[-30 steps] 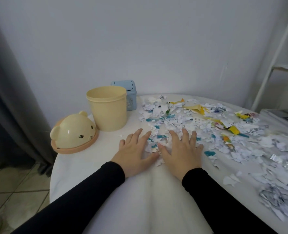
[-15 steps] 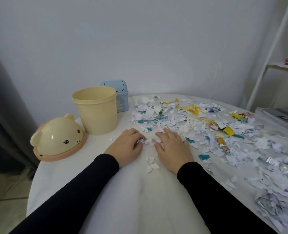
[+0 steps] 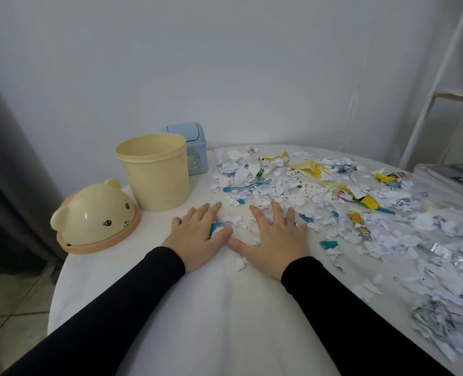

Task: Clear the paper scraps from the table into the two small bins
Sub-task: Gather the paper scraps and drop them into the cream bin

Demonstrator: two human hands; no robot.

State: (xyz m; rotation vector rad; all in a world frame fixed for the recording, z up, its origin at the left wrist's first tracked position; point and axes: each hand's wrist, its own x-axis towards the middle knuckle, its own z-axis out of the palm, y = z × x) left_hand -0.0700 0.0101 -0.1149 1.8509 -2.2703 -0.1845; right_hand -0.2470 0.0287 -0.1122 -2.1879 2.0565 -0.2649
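A plain, pale grey-white painted wall [image 3: 224,63] is seen behind a round table covered in white cloth [image 3: 211,321]. A dark grey curtain [image 3: 5,169] hangs at the left over a beige tiled floor [image 3: 10,308]. A white metal shelf frame [image 3: 442,77] stands at the right.

Soft, even daylight, rather dim and cool. No hard shadows or glare on the counter [image 3: 224,321]. Straight lines bow toward the picture's edges, and the scraps [image 3: 442,321] at the counter's right edge smear into blur.
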